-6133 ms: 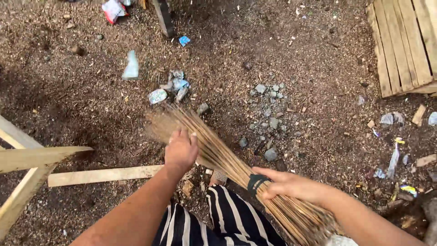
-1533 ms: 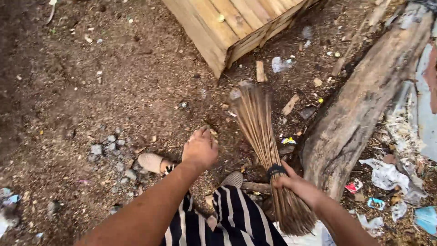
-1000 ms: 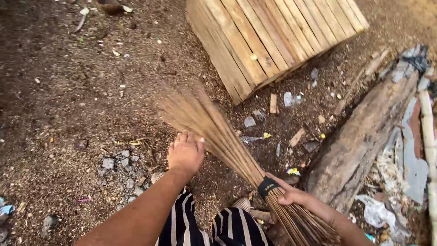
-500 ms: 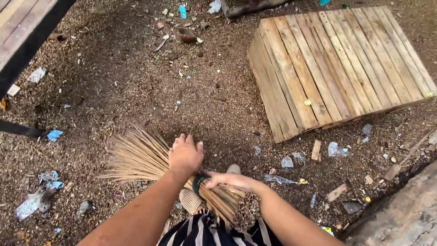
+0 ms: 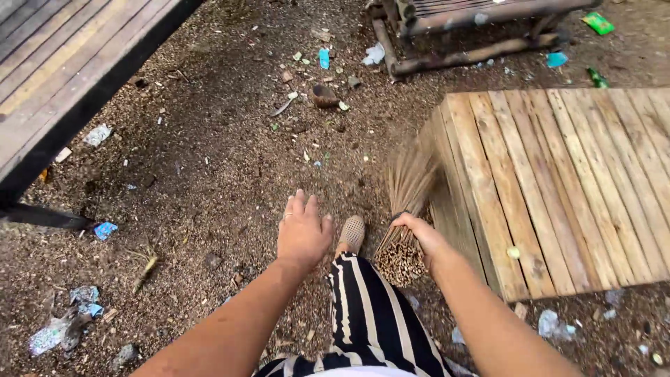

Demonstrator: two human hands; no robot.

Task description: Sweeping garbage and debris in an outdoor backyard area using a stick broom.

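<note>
Right hand (image 5: 417, 236) clamped on a broom (image 5: 405, 216) — thin tan sticks, dark band; left hand (image 5: 303, 230) spread, empty.

The broom (image 5: 407, 209) is a bundle of dry, matt, straw-coloured sticks; the pallet (image 5: 572, 181) beside it is rough, unpainted wood planks; the ground (image 5: 209, 174) is coarse dirt with wood chips and crumpled plastic scraps (image 5: 59, 328)

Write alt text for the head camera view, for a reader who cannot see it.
Seen from above, a person's right hand grips a bundled stick broom beside a slatted wooden pallet, while the left hand hangs open and empty over the dirt ground. Scraps of litter lie scattered about, and a striped garment and one shoe show below.
</note>
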